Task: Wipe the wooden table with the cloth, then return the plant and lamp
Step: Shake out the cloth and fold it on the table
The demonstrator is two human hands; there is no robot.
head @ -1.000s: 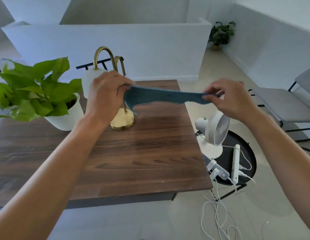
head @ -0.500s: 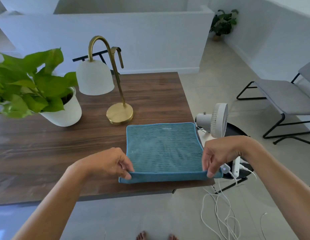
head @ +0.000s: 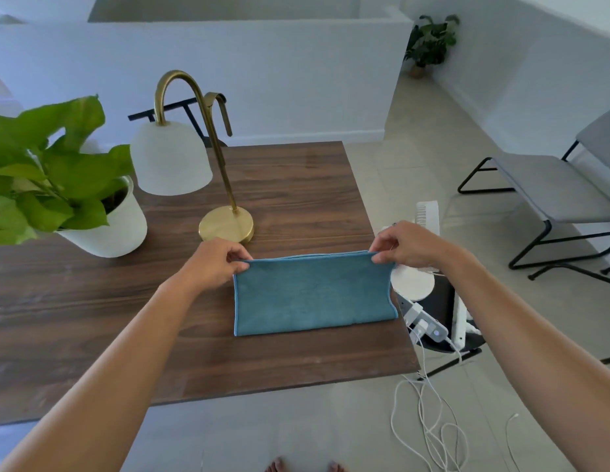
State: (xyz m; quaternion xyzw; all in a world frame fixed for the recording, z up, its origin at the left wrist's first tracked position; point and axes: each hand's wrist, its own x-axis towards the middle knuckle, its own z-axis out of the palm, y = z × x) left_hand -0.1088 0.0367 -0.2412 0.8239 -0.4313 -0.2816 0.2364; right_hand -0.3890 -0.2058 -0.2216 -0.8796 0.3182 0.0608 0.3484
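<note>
- Since half a second earlier, the blue cloth (head: 312,294) had been folded in half: its near edge, then pinched at the front of the surface (head: 92,318), had been carried away from the person and laid over the far edge.
- It lay flat as a doubled rectangle near the right front corner of the wooden surface, its right edge just reaching the surface's right side.
- At the far left corner of the cloth, the left hand (head: 215,264) pinched both layers between thumb and fingers (head: 240,258), which were closed on the fabric.
- Likewise, the right hand (head: 409,248) pinched the far right corner, fingers closed on the cloth.
- Just beyond the left hand stood the brass lamp (head: 225,199), its round base near the cloth but not touching it.
- Further left stood the plant (head: 58,178) in its white pot, well apart from the cloth.
- Beside the surface on the right were a small white fan (head: 424,214), a power strip and loose white cables on the floor.
- Judged from this, the step in hand was readying the cloth for wiping; no wiping had begun.
- Next, one hand would probably need to press the folded cloth flat, and the lamp and plant would need lifting away before the surface beneath them could be wiped.
</note>
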